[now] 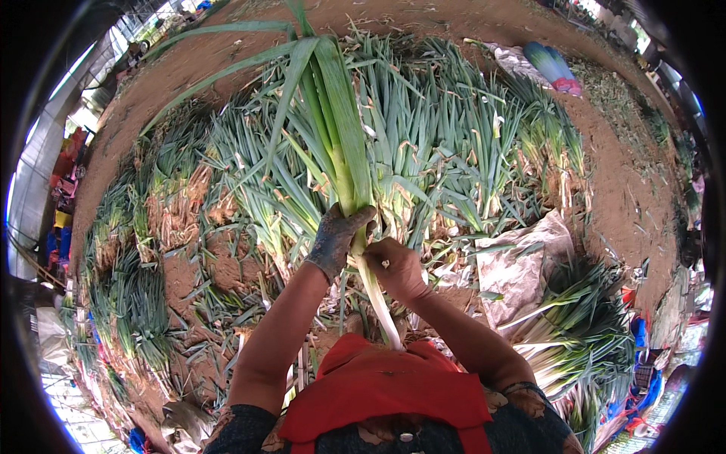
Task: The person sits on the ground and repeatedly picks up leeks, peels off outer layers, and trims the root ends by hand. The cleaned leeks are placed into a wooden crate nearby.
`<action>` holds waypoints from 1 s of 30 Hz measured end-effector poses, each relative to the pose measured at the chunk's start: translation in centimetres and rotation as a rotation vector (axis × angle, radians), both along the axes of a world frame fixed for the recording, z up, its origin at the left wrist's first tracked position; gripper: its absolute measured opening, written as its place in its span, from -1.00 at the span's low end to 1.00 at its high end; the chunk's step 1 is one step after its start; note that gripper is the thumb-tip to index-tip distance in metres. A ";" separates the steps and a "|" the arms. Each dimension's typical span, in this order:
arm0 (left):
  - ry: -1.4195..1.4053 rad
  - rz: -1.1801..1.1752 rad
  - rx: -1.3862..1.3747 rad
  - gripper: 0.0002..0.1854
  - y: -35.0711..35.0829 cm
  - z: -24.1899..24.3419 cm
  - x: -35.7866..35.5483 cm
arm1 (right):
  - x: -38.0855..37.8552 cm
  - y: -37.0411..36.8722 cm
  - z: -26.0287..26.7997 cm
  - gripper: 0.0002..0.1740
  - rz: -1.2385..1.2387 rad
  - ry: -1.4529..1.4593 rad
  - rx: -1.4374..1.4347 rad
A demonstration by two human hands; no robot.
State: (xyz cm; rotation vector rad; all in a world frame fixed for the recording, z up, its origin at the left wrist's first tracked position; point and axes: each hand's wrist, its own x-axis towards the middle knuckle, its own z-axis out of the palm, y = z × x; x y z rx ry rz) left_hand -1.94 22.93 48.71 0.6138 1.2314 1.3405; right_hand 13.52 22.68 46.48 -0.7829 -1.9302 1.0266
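Observation:
A large leek (344,176) with broad green leaves and a white shank stands before me, its white end pointing down towards my red apron (385,391). My left hand (340,238), in a dirty dark glove, is closed around the shank just below the leaves. Bare and with curled fingers, my right hand (397,269) touches the shank slightly lower, on its right side. Whether its fingertips pinch an outer layer is hard to tell.
Rows of leeks (420,130) lie on the soil ahead, with bundles (127,306) at the left. A pale woven sack (524,267) lies to the right, above a pile of leeks with bare white shanks (573,335). A wrapped bundle (551,65) is at the upper right.

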 end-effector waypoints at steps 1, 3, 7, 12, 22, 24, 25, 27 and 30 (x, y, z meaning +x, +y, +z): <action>0.015 -0.001 -0.005 -0.65 0.2 0.1 -0.1 | -0.1 -0.2 0.1 -0.87 0.043 0.016 0.039; 0.043 -0.004 -0.014 -0.66 0.5 0.4 -0.5 | -0.1 -1.0 1.2 -0.90 0.190 -0.068 -0.002; -0.103 -0.020 -0.022 -0.63 0.6 0.3 -2.0 | 0.0 -2.6 2.2 -0.86 0.345 -0.038 0.092; -0.242 -0.196 0.071 -0.59 0.3 -1.6 -2.3 | 0.2 -3.2 -2.5 -0.80 0.189 0.259 -0.309; -0.145 -0.095 0.039 -0.57 3.4 -3.0 0.0 | 2.4 -7.4 -1.8 -0.72 0.009 -0.089 -0.569; -0.116 0.006 0.183 -0.50 6.6 -3.9 -2.5 | 4.0 -9.9 -2.4 -0.64 0.072 -0.362 -0.685; -0.112 -0.004 0.297 -0.60 8.7 -5.2 -6.0 | 4.7 -11.1 -2.4 -0.57 0.122 -0.566 -0.714; -0.068 0.033 0.243 -0.66 12.1 -5.2 -11.4 | 7.0 -14.8 -7.6 -0.52 0.010 -0.604 -0.754; -0.075 0.059 0.298 -0.67 14.9 -1.2 -14.1 | 10.4 -18.8 -8.6 -0.46 -0.245 -0.749 -0.871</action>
